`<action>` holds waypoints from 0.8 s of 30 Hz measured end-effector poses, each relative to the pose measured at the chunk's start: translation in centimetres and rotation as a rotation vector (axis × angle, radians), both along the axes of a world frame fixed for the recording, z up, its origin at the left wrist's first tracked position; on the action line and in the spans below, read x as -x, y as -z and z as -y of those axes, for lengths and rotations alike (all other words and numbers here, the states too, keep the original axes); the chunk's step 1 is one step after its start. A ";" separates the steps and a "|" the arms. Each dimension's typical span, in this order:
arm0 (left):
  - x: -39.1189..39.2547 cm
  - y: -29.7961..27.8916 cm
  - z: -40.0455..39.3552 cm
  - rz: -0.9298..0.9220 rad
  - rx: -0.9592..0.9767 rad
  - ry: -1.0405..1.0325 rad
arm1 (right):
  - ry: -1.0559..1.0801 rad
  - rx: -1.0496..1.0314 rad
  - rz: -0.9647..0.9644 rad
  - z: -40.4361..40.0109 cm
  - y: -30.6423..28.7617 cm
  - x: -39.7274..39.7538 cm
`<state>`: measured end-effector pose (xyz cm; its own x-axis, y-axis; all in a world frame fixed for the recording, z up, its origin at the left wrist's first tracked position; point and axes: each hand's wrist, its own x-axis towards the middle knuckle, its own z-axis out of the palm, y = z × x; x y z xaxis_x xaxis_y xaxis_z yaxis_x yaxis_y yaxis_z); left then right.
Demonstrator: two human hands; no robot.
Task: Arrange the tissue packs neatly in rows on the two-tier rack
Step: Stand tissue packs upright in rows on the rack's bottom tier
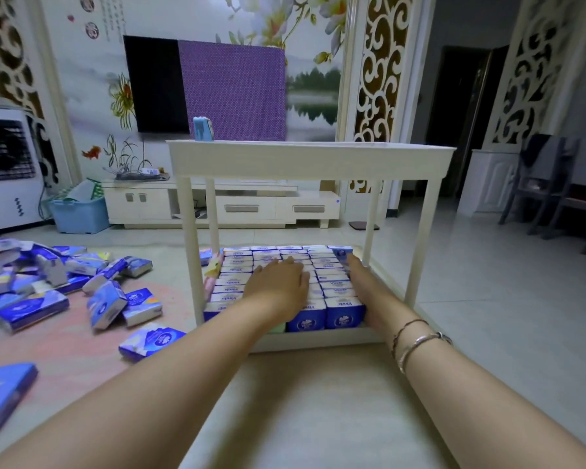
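- The two-tier rack [310, 157] is seen standing on the floor [487, 299], white, with four thin legs; its lower tier is filled almost edge to edge with rows of blue and white tissue packs [339, 311].
- The left hand [278, 286] is laid flat on top of the packs, its fingers straight and a little spread.
- The right hand [369, 289] is pressed against the right side of the rows, between the packs and the right legs; its fingers are straight, and only a narrow gap is left there.
- On the upper tier, one light blue pack [202, 129] is stood upright near the left back corner.
- A loose pile of packs [58, 282] is scattered on the floor to the left, apart from the rack.
- Behind, a television [156, 84] partly covered by a purple cloth [232, 91] and a low white cabinet [224, 206] are seen; bare tiled floor lies to the right.
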<state>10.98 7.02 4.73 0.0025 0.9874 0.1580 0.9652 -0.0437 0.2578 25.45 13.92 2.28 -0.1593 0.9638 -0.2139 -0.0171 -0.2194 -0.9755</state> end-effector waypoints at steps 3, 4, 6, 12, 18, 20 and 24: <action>0.0 -1.2 1.9 0.039 -0.140 -0.028 | 0.012 -0.138 0.249 1.9 -1.5 0.0; 0.2 -1.6 2.8 0.067 -0.174 -0.027 | 0.017 -0.244 0.366 3.1 -2.0 0.2; 1.0 -2.2 5.1 0.140 -0.212 -0.031 | 0.030 -0.487 0.519 5.7 -2.5 0.5; 7.9 -0.7 13.8 0.404 -0.341 -0.011 | -0.121 -0.927 0.581 13.7 -2.0 4.7; 18.0 2.8 19.4 0.413 -0.351 -0.298 | -0.418 -0.986 0.632 17.9 0.5 13.8; 20.9 4.2 20.4 0.215 -0.284 -0.471 | -0.435 -1.089 0.767 17.9 2.1 16.9; 22.8 4.7 20.0 0.039 0.046 -0.594 | -0.326 -1.085 0.943 16.4 3.8 21.1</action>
